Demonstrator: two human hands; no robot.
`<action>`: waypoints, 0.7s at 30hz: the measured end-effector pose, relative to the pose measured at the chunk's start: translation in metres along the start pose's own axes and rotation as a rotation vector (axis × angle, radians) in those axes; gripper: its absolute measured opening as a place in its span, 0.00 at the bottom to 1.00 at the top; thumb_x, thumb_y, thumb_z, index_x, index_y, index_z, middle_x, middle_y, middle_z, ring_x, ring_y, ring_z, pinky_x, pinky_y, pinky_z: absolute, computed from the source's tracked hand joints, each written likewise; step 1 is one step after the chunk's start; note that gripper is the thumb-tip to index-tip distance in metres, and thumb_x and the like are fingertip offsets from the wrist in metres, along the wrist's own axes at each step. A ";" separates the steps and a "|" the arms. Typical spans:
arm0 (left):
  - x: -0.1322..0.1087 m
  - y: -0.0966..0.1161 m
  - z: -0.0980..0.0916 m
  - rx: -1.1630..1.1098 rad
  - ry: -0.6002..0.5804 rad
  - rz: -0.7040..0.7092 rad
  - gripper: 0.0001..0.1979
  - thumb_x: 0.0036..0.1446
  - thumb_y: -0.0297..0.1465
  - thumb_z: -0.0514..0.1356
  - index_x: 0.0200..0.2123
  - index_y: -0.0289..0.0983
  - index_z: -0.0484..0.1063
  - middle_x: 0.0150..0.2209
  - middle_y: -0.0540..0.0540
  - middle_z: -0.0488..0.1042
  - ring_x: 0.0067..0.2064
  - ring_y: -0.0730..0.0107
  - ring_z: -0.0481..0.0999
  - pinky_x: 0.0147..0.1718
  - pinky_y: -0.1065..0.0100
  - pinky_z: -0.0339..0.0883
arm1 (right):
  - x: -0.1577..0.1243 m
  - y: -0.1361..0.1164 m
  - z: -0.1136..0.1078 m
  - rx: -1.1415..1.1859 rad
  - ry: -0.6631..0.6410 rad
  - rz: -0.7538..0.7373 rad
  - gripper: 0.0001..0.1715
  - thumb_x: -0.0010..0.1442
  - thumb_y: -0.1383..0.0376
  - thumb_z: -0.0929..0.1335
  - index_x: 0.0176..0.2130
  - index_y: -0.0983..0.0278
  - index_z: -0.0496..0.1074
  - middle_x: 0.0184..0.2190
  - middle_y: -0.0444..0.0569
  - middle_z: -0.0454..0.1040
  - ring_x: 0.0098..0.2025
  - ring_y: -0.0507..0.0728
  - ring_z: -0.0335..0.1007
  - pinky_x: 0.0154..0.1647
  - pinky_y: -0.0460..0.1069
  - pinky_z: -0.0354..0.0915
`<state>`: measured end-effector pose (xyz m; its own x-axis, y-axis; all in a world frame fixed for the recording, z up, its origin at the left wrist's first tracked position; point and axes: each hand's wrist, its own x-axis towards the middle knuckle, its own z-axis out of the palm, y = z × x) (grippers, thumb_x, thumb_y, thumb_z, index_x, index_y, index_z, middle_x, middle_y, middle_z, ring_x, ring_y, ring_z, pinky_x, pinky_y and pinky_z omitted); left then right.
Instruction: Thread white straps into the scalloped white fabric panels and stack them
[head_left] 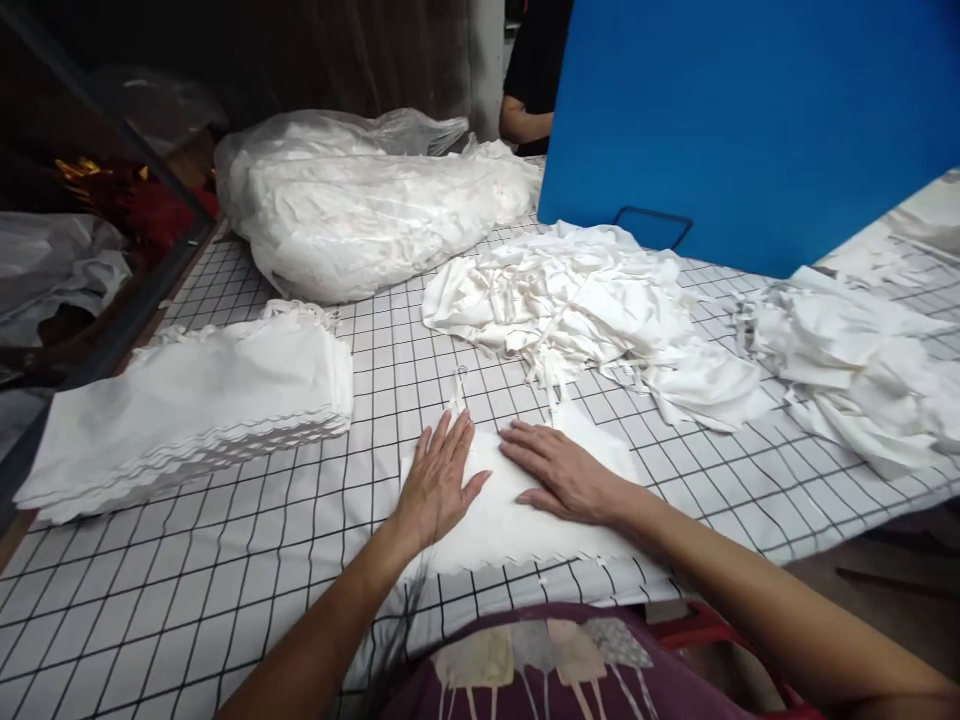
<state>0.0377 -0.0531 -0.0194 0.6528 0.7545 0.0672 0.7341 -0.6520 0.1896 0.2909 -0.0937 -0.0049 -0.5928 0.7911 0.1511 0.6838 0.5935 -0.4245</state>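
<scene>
Two bare hands press a white garment (517, 530) to a checked worktop (300, 540), the cloth lying directly beneath both palms and just in front of the person's purple shirt (540, 650). The left hand (439, 475) covers its upper left part, fingers pointing away toward a thin strap; the right hand (559, 470) rests across its upper right, fingers angled inward. Each grip is flat and spread, closed around nothing, and bare fabric shows between the two. The garment is plain white, laid out smooth, with narrow straps at the far edge and a wavy hem along the near one. To the left sits a neat stack of white garments (217, 375) with similar rippled edges. Beyond the hands lies a loose heap of white cloth (570, 290), backed by a stuffed clear plastic bag (360, 210) and a large blue board (720, 120).
</scene>
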 end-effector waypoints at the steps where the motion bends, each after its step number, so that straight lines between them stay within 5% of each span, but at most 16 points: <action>1: 0.000 0.000 -0.001 -0.001 -0.010 -0.001 0.33 0.69 0.47 0.47 0.71 0.37 0.47 0.72 0.40 0.46 0.73 0.53 0.41 0.68 0.45 0.46 | -0.008 -0.002 0.001 0.016 -0.005 -0.002 0.40 0.66 0.49 0.64 0.71 0.56 0.50 0.70 0.52 0.55 0.72 0.64 0.47 0.69 0.62 0.55; 6: 0.008 -0.004 -0.018 0.026 -0.020 -0.036 0.28 0.69 0.46 0.48 0.66 0.41 0.58 0.70 0.38 0.52 0.71 0.49 0.52 0.60 0.44 0.60 | -0.008 0.039 -0.034 0.044 0.189 0.146 0.25 0.68 0.54 0.63 0.60 0.60 0.68 0.62 0.56 0.65 0.63 0.63 0.62 0.61 0.60 0.64; 11: 0.038 -0.009 -0.051 -0.018 0.032 0.025 0.13 0.67 0.39 0.52 0.41 0.40 0.75 0.51 0.43 0.76 0.53 0.58 0.72 0.50 0.57 0.70 | 0.020 0.108 -0.062 -0.002 0.382 0.521 0.16 0.63 0.60 0.67 0.47 0.67 0.74 0.46 0.59 0.74 0.48 0.64 0.68 0.48 0.57 0.65; 15: 0.084 -0.010 -0.068 -0.062 0.118 -0.025 0.10 0.64 0.34 0.56 0.31 0.38 0.72 0.36 0.45 0.75 0.42 0.60 0.72 0.43 0.61 0.69 | 0.041 0.136 -0.070 0.033 0.452 0.585 0.16 0.62 0.58 0.68 0.45 0.68 0.71 0.34 0.52 0.74 0.36 0.58 0.68 0.37 0.51 0.63; 21: 0.187 0.003 -0.056 -0.065 0.184 -0.062 0.15 0.62 0.39 0.60 0.45 0.33 0.73 0.44 0.40 0.74 0.48 0.57 0.73 0.46 0.59 0.69 | 0.069 0.156 -0.080 0.041 0.519 0.643 0.23 0.60 0.56 0.70 0.50 0.66 0.68 0.29 0.47 0.73 0.30 0.55 0.66 0.28 0.47 0.58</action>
<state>0.1513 0.0897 0.0487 0.5577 0.7976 0.2298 0.7540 -0.6025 0.2615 0.3905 0.0655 0.0106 0.1881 0.9480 0.2566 0.8004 0.0035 -0.5995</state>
